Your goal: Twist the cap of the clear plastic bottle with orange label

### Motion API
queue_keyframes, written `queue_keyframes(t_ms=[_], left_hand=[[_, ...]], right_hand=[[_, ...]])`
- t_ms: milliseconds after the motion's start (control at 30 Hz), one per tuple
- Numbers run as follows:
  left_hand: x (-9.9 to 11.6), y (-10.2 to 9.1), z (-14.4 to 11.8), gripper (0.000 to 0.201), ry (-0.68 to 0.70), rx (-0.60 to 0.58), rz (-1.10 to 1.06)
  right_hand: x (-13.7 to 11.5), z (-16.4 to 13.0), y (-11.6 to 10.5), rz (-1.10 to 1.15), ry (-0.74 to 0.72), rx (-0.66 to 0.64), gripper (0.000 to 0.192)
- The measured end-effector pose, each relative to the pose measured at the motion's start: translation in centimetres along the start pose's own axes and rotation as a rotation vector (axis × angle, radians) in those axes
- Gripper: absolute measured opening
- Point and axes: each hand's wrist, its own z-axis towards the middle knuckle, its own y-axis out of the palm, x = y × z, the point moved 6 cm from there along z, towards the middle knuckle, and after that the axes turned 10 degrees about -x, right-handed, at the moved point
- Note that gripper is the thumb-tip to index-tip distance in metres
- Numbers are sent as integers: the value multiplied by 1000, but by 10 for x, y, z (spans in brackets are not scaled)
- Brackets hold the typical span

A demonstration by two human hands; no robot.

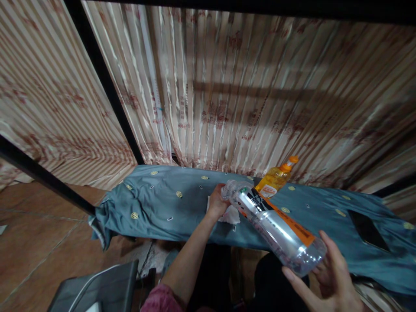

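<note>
A clear plastic bottle with a silver, black and orange label lies tilted in the air between my hands, its neck up and to the left. My left hand is closed at the neck; its fingertips are partly hidden. At the base, my right hand grips with thumb and fingers on opposite sides. A crumpled white tissue rests on the cloth beneath my left hand. Just behind the held bottle stands a pump bottle of yellow liquid with an orange top.
A teal patterned cloth covers the narrow surface in front of me. On its right part lies a dark phone. Striped curtains hang behind, with a black metal post at left. A dark stool-like surface with a white cable sits at lower left.
</note>
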Motion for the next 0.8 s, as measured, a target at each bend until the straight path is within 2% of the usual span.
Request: queue_keyframes(t_ms=[233, 633, 800], left_hand=[[-4, 1, 0, 53, -5, 5, -21], [1, -1, -2, 53, 0, 6, -78], [2, -1, -2, 50, -7, -7, -70]], right_hand=[[4, 0, 0, 51, 41, 16, 107], [-7, -8, 10, 45, 95, 70, 109], [-4, -7, 6, -1, 75, 54, 106]])
